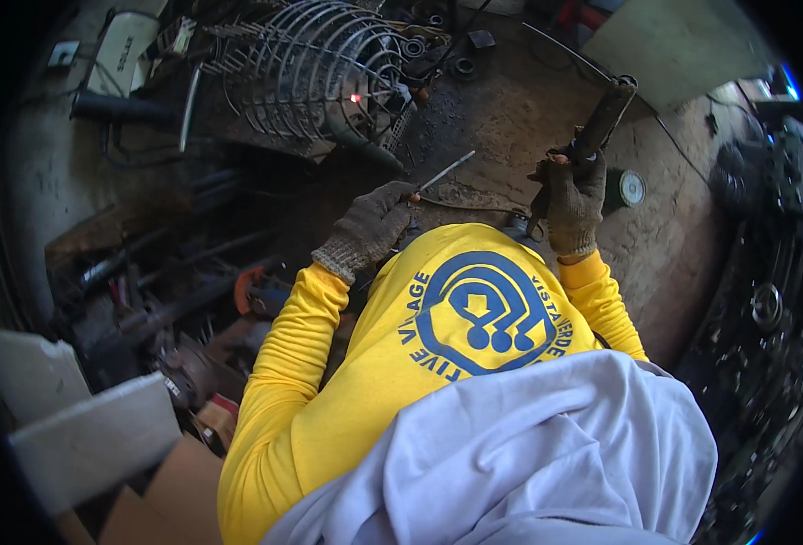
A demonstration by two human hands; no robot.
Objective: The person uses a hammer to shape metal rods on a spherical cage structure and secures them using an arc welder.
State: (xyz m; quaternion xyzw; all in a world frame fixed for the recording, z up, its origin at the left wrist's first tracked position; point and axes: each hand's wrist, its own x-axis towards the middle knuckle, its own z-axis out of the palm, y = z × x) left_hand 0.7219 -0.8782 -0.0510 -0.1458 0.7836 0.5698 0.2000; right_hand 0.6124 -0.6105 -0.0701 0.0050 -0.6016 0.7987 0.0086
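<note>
My left hand, in a dark knit work glove, is closed on a thin light-grey rod that looks like a welding rod. The rod points up and to the right from the fingertips. My right hand, gloved too, grips a dark, thick-handled welding electrode holder. A long thin electrode runs from the holder's top end toward the upper left. Ahead of my left hand lies a rounded wire cage, like a fan guard, with a small red glowing spot inside it.
Beside my right hand stands a green can. A pale flat sheet is at the upper right. Metal bars and scrap crowd the left, near white foam pieces. Dark machine parts line the right. Metal rings lie beyond the cage.
</note>
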